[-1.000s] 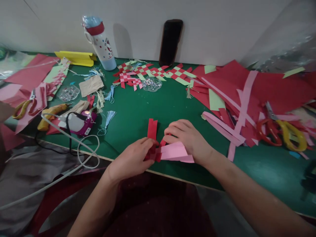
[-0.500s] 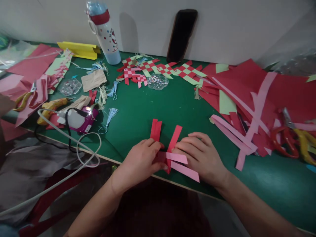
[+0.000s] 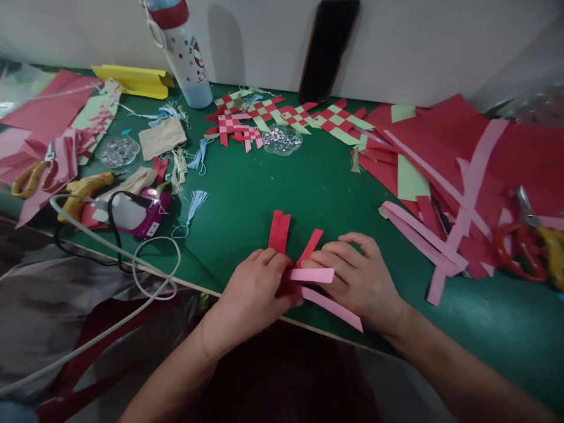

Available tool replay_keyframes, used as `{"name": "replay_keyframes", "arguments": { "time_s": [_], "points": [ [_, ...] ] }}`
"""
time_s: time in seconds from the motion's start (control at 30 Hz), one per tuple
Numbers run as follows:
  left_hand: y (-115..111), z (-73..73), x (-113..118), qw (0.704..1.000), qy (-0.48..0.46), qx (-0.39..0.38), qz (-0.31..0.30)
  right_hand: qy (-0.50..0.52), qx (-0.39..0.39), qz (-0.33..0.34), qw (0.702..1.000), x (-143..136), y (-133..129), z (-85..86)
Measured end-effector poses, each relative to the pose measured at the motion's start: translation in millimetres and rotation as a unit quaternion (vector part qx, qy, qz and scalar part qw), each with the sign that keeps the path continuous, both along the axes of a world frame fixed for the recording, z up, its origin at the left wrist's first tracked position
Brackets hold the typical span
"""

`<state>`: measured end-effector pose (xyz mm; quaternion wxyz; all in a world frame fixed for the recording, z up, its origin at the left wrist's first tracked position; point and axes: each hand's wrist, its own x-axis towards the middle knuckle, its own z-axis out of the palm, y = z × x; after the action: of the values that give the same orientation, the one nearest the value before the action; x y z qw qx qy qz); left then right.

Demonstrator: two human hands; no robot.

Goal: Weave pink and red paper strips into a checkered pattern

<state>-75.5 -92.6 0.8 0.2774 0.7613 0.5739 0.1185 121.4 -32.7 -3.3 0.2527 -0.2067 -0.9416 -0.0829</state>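
Near the front edge of the green table, my left hand (image 3: 259,288) is closed on crossed paper strips, its thumb and fingers hiding where they meet. Two red strips (image 3: 279,232) point away from me beyond its fingertips. Pink strips (image 3: 332,306) stick out to the right, their ends spread apart. My right hand (image 3: 361,279) lies with bent fingers against a shorter red strip (image 3: 311,245) and the upper pink strip; its fingertips are pinched there.
Woven red and green paper pieces (image 3: 337,119), a bead tray (image 3: 282,140), a phone (image 3: 328,50) and a bottle (image 3: 187,64) stand or lie behind. Scissors (image 3: 524,247) and red paper (image 3: 520,170) are right; a glue gun (image 3: 83,191) and purple device (image 3: 152,217) left.
The red strip by my right fingers has dropped lower and shows less. The lower pink strip has swung away from the upper one. The view has shifted slightly.
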Motion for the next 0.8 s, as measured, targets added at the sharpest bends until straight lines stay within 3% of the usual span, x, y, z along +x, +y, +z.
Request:
{"name": "replay_keyframes", "arguments": {
  "time_s": [0.33,0.5,0.8],
  "points": [
    [0.4,1.4,0.1,0.999,-0.04,0.007,0.011,-0.021,-0.062,-0.023,0.998,19.2,-17.3,4.1],
    [-0.8,-2.3,-0.2,0.999,-0.038,0.014,0.011,-0.006,-0.09,-0.019,0.996,25.0,-29.6,-3.9],
    [0.5,-0.1,-4.9,0.999,-0.03,-0.017,-0.002,0.019,-0.081,-0.033,0.996,32.9,-26.3,-10.4]
  ]
}}
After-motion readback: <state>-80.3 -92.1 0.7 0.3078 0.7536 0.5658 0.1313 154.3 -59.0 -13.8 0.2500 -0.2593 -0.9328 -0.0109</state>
